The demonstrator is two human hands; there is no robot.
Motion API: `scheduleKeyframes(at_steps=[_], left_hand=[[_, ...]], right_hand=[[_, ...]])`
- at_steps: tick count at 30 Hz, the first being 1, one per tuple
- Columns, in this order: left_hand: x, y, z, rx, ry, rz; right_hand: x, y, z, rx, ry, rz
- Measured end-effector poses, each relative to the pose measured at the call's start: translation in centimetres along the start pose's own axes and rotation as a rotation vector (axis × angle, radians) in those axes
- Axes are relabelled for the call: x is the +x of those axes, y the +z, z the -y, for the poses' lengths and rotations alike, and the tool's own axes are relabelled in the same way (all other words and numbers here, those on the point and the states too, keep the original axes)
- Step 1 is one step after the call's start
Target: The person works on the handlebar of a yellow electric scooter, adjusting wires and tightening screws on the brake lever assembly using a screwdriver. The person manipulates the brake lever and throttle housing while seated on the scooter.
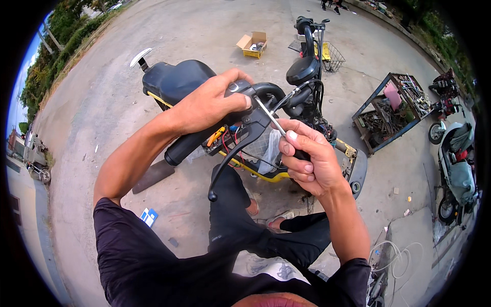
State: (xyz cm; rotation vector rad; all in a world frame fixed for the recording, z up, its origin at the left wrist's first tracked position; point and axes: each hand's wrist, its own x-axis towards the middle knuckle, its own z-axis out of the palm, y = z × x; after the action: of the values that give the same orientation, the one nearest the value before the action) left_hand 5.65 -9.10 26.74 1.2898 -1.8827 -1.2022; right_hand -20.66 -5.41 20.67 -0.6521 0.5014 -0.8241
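My left hand (207, 105) is closed round a black handlebar switch housing (252, 123), with the thumb on its top. My right hand (307, 156) grips a screwdriver (272, 118), whose metal shaft reaches up to the housing beside my left thumb; the exact spot of the tip is hard to tell. A black brake lever (227, 161) curves down from the housing. The black rubber grip (176, 153) sticks out below my left wrist. Behind my hands stands a yellow scooter with a black seat (174, 79), a mirror (302, 70) and exposed red and black wires (230, 135).
A cardboard box (251, 44) on a yellow base sits behind. To the right are a metal tool cart (364, 117), a wire basket (335, 59) and parked scooters (455, 169). Loose cables (399, 256) lie at lower right. People's legs show at the top. A vehicle stands far left.
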Motion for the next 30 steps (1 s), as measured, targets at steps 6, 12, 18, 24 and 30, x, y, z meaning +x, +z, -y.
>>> scheduleKeyframes(at_steps=[6,12,18,24,30], left_hand=[[0.2,-0.4,0.6,0.086,0.035,0.011],[0.0,0.1,0.2,-0.036,-0.016,-0.006],[0.1,0.6,-0.4,-0.117,-0.038,-0.032],[-0.2,0.2,-0.2,-0.066,-0.076,-0.019],[-0.1,0.6,-0.4,-0.059,-0.073,-0.033]], right_hand=[[0.3,0.2,-2.3,-1.822,-1.101,-0.252],[-1.3,1.3,-1.4,-0.734,-0.518,-0.156],[-0.4,0.7,-1.4,-0.941,-0.768,-0.186],[-0.7,0.8,-2.7,-1.83,-1.099,-0.284],[-0.8,0.5,-1.9,0.032,-0.313,-0.15]])
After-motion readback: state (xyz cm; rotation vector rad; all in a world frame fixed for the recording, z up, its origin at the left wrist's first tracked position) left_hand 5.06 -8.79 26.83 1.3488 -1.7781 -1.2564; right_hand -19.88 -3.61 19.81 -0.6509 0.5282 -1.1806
